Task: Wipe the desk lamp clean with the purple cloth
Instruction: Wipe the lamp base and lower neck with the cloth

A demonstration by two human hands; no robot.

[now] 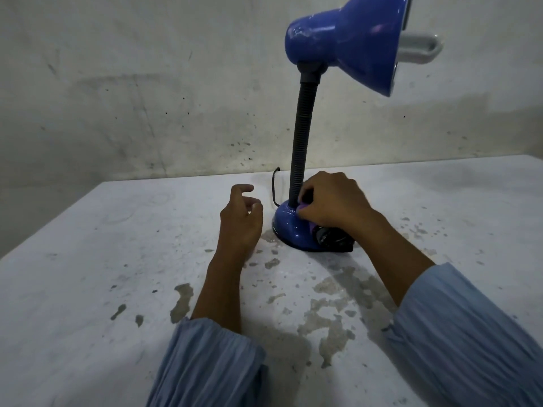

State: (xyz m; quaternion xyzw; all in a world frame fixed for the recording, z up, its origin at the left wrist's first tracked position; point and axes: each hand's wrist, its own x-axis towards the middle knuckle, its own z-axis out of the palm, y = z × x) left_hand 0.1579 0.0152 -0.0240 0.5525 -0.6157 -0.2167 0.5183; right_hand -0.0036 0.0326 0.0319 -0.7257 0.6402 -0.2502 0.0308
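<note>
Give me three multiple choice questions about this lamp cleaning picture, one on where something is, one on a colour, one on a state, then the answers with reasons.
1. Where is the purple cloth pressed?
A. on the lamp shade
B. at the foot of the neck, on the lamp base
C. flat on the table, away from the lamp

2. What colour is the flexible neck?
A. black
B. white
C. red

3. What is the left hand doing?
A. gripping the shade
B. holding the cloth
C. holding nothing, fingers loosely curled

Answers: B, the right hand bunches the cloth there; A, the ribbed neck is black between blue parts; C, it sits beside the base without touching it.
</note>
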